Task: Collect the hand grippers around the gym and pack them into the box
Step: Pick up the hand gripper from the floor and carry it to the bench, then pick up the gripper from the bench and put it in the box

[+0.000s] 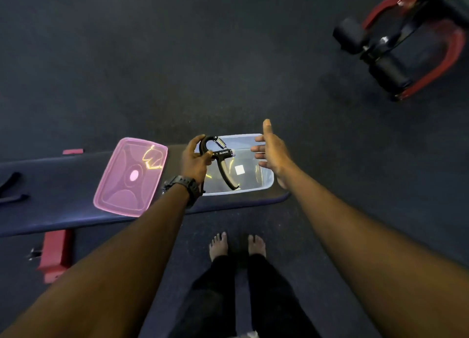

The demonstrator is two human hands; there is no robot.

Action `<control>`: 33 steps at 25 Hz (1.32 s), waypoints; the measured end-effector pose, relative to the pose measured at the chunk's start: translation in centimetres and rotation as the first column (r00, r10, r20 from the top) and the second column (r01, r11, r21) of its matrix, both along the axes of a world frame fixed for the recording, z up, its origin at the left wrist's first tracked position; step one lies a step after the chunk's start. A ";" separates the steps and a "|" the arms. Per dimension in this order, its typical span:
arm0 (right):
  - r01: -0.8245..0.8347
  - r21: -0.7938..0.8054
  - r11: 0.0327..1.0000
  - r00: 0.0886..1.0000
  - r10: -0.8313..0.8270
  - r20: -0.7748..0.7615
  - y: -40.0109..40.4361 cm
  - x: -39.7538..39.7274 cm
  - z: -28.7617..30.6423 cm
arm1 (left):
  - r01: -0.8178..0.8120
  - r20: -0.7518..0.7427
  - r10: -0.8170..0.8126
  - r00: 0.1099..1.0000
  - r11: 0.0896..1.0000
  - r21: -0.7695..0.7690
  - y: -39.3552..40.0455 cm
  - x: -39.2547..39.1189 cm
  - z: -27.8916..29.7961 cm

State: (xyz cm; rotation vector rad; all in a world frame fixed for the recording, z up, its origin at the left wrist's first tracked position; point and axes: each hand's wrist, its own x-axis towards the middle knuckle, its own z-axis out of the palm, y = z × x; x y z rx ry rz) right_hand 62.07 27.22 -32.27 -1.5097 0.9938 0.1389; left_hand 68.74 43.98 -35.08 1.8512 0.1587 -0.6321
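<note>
Dark gym floor; on the table (76,218), my left hand (195,162) grips a hand gripper (223,160) over the seemingly empty box (264,185); right hand (272,152) spread, empty.

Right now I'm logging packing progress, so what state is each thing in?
hand gripper: held over the box, not packed.
box: open on the bench, looks empty.
lid: off, lying flat beside the box.
left hand: closed on the hand gripper.
right hand: open, empty.
bench: carrying box and lid.
</note>
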 end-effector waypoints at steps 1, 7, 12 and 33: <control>-0.010 0.008 1.000 1.000 0.010 -0.021 -0.3 1.1 -2.1 | 0.004 -0.012 -0.004 1.000 1.000 0.017 -0.6 0.8 -1.8; -0.090 0.064 0.994 0.989 0.096 -0.108 -1.4 4.4 -11.9 | 0.064 -0.069 -0.057 0.996 0.994 0.093 -3.0 2.6 -11.3; -0.143 0.063 0.988 0.979 0.151 -0.139 -1.2 4.3 -16.0 | 0.074 -0.063 -0.063 0.996 0.980 0.186 -3.6 2.8 -15.2; -0.139 -0.171 0.976 0.924 0.190 0.333 -2.5 10.2 16.6 | -0.207 0.271 0.297 0.916 0.926 -0.315 -0.4 7.7 24.3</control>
